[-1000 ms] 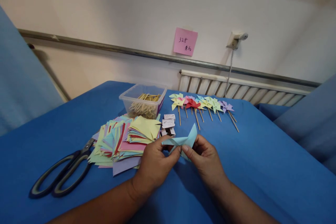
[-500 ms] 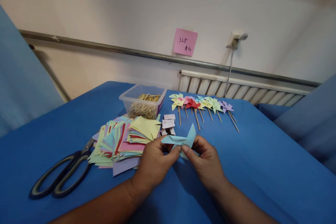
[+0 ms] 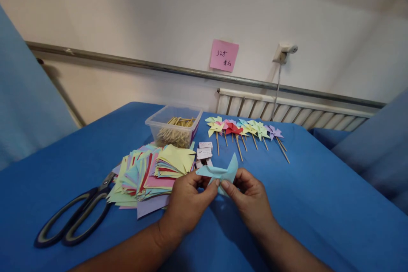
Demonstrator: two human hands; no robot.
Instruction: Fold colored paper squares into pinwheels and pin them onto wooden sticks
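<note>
On blue cloth [image 3: 318, 204], a paper pile [image 3: 149, 172] and scissors [image 3: 73, 216] are seen left of the hands; a stick tub [image 3: 174, 125], small boxes [image 3: 204, 153] and a pinwheel row [image 3: 242, 129] lie behind. Nothing is blocking the hands. Compared with a second ago, the hands are barely shifted and the paper is held flatter. Left hand [image 3: 186, 204] and right hand [image 3: 251, 202] are raised just above the cloth, thumbs and forefingers pinched on the light-blue paper [image 3: 219, 172] between them.
</note>
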